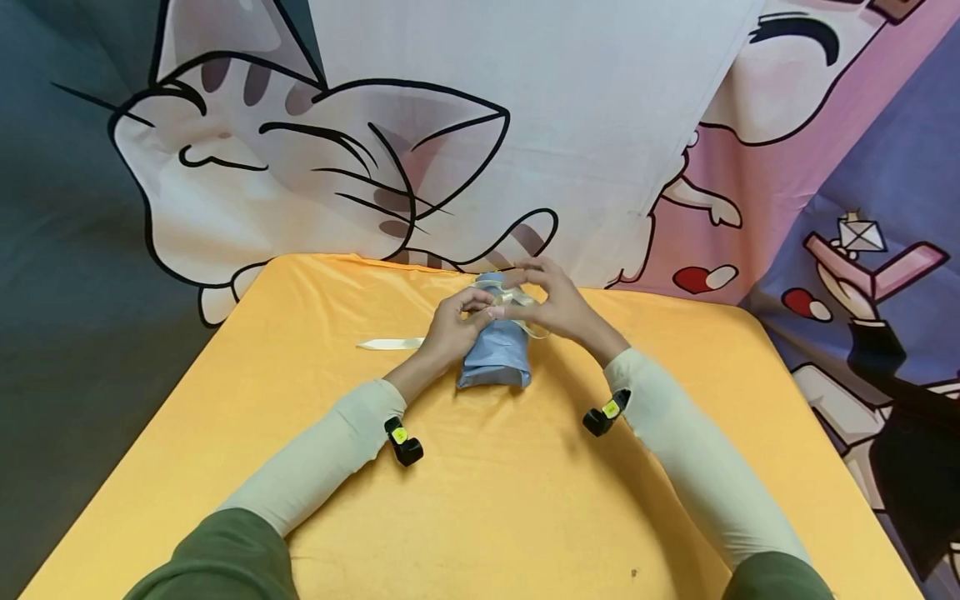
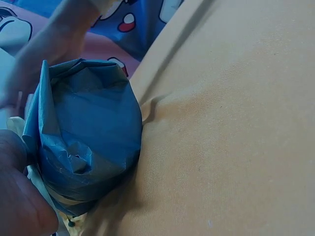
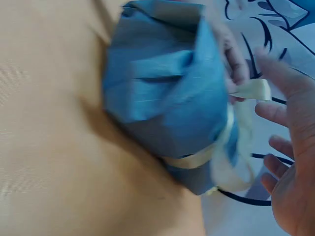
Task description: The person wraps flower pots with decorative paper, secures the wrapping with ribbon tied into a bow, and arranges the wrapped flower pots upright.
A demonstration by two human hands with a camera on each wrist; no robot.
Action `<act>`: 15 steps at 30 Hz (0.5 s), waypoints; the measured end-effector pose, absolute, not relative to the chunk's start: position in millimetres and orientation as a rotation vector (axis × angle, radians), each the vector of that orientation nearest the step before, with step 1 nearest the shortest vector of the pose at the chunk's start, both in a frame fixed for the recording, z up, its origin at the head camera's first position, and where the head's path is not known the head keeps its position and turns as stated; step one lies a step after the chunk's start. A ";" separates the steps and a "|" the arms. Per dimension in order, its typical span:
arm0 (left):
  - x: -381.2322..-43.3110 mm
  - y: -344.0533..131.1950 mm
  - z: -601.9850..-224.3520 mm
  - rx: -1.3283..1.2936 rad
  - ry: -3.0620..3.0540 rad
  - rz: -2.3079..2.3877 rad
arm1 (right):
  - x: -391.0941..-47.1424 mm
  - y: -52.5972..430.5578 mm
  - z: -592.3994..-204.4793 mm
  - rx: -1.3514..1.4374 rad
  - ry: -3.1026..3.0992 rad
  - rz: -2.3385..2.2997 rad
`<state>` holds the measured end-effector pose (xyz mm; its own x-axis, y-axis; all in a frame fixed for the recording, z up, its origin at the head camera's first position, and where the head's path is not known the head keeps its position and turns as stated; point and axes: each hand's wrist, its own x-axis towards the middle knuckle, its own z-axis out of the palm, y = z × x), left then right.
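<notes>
A package wrapped in blue paper (image 1: 495, 358) lies on the yellow cloth, its folded end facing me. Cream ribbon (image 3: 197, 158) runs around it, with loose loops on the upper side. My left hand (image 1: 452, 327) pinches the ribbon at the top of the package; in the right wrist view those fingers (image 3: 236, 64) sit at the base of a small ribbon loop (image 3: 256, 90). Close beside that loop is my right hand (image 1: 558, 302), fingers spread and holding nothing that I can see. From the left wrist view, the package (image 2: 93, 118) hides most of the ribbon.
A pointed ribbon tail (image 1: 390, 343) lies on the yellow tablecloth (image 1: 465, 508) left of the package. Behind the table hangs a cloth printed with a cartoon cat (image 1: 225, 192). Small black cameras are strapped at both wrists.
</notes>
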<state>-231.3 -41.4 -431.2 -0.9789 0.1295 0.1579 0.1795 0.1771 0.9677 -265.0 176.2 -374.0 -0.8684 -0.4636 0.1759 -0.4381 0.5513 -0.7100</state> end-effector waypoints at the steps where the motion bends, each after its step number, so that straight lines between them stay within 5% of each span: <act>1: -231.2 -41.8 -430.9 -0.311 -2.381 -1.965 | -262.9 176.4 -378.0 -0.797 2.740 -1.223; 15: -231.1 -43.2 -430.2 -0.321 -2.361 -2.011 | -251.7 154.2 -405.9 -0.803 2.828 -1.407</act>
<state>-231.1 -43.2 -430.2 -0.9785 0.1405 0.1507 0.1711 0.1472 0.9742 -251.7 154.2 -405.9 -0.8720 -0.3757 0.3138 -0.4769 0.5073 -0.7177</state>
